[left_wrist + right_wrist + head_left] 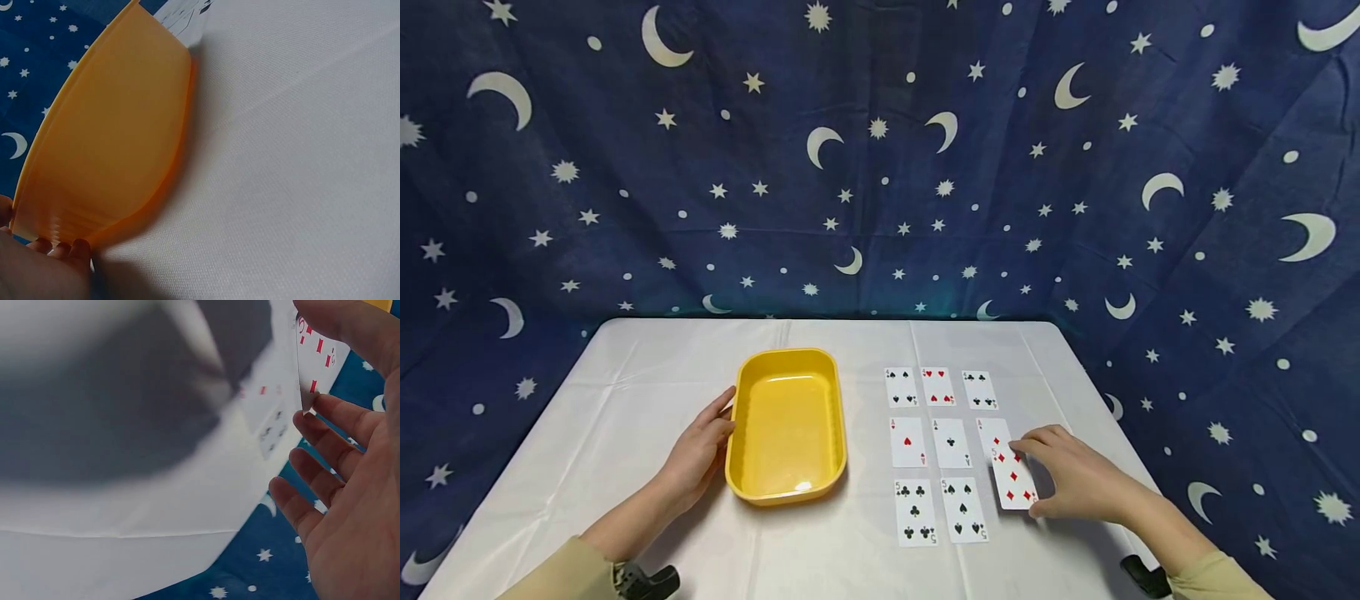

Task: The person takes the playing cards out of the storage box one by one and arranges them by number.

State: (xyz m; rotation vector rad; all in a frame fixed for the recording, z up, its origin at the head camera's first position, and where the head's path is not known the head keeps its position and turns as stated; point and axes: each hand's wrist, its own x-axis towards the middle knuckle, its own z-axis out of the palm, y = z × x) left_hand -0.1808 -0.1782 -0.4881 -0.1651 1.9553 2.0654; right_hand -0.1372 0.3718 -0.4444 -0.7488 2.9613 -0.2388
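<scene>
My right hand (1078, 475) pinches a five of diamonds playing card (1013, 479) by its right edge, between thumb and fingertips. The card is tilted and overlaps the lower part of an ace of diamonds (992, 430). In the right wrist view the card (320, 347) shows between the thumb and fingers. Over at the left, my left hand (696, 458) grips the left side of a yellow plastic tray (733, 450) with nothing in it. The left wrist view shows fingertips (78, 250) against the tray's outer wall (119, 125).
Face-up cards lie in rows right of the tray: fours such as the four of hearts (937, 387) at the back, aces such as the ace of clubs (951, 443) mid-row, five of clubs (915, 512) and five of spades (964, 510) in front. A white cloth (647, 375) covers the table.
</scene>
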